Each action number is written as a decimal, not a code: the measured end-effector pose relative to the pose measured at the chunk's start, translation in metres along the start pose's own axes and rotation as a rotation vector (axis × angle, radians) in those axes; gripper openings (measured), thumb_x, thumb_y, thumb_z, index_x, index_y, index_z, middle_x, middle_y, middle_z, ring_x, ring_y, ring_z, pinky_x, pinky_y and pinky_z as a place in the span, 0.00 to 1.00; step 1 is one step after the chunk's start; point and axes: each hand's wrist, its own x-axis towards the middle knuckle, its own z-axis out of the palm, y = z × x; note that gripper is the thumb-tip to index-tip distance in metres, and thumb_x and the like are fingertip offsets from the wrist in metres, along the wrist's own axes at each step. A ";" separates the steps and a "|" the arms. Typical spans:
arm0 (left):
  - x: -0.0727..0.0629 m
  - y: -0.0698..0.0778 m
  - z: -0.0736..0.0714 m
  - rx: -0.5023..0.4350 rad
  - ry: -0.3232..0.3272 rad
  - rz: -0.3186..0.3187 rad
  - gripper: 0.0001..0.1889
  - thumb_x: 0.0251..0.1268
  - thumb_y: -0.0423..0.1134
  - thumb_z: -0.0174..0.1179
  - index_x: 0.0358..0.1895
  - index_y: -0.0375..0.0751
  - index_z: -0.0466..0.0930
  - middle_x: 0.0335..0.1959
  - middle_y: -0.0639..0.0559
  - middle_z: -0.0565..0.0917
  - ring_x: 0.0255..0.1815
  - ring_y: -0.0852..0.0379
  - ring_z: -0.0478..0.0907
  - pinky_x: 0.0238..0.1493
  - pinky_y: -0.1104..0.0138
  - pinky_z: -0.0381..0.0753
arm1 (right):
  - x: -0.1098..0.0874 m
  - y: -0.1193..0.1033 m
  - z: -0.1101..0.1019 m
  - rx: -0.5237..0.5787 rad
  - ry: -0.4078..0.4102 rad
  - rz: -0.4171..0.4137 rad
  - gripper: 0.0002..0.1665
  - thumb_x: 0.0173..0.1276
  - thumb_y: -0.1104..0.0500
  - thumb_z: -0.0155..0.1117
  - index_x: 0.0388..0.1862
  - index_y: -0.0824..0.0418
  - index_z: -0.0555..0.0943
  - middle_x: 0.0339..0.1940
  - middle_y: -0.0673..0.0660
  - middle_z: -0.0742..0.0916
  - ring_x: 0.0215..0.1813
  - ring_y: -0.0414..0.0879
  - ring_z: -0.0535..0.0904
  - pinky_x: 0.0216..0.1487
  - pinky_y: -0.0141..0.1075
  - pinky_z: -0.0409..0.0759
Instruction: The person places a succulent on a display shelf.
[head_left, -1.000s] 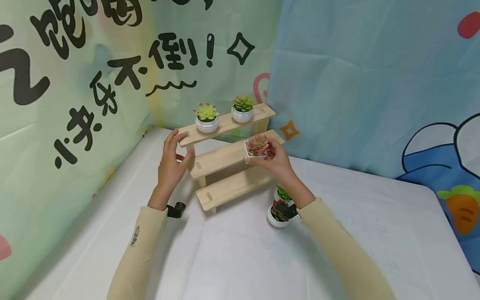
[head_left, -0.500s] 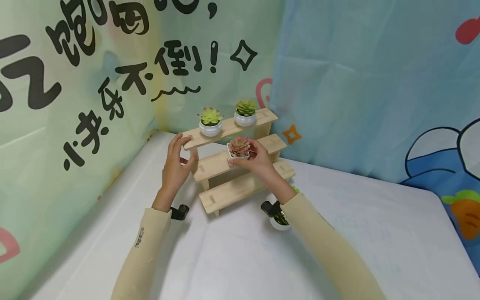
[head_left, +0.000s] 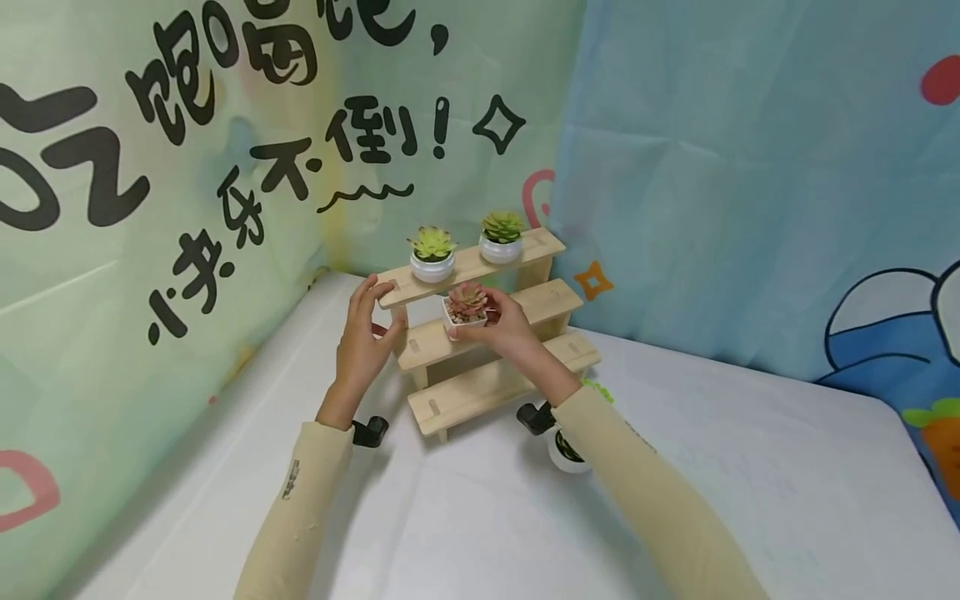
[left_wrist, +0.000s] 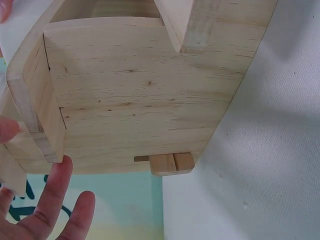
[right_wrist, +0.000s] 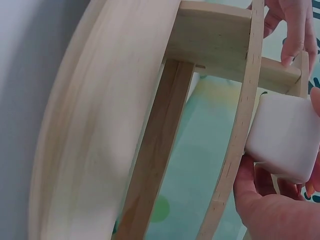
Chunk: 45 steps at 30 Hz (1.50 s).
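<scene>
The square white pot with the pink succulent (head_left: 467, 304) is held by the right hand (head_left: 508, 330), its grip closed on the pot's right side, over the middle shelf (head_left: 427, 344) near the left end; contact is not confirmed. The wooden stand's (head_left: 480, 387) left end is gripped by the nearby left hand (head_left: 363, 343).

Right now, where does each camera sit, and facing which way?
Head: worn on head, facing forward and down at wooden shelf; left hand, right hand, sleeves show.
Left wrist: on that wrist, facing a wooden panel; left fingers show.
Right wrist: on that wrist, facing shelf, white pot; both hands show.
Head and right wrist share the pot.
</scene>
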 end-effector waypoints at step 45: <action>-0.003 0.003 0.000 0.023 -0.004 0.002 0.24 0.71 0.40 0.57 0.68 0.47 0.67 0.76 0.49 0.57 0.36 0.43 0.81 0.29 0.54 0.78 | -0.033 0.009 -0.043 0.021 -0.126 -0.060 0.43 0.64 0.67 0.68 0.74 0.65 0.59 0.69 0.67 0.69 0.69 0.61 0.66 0.67 0.48 0.69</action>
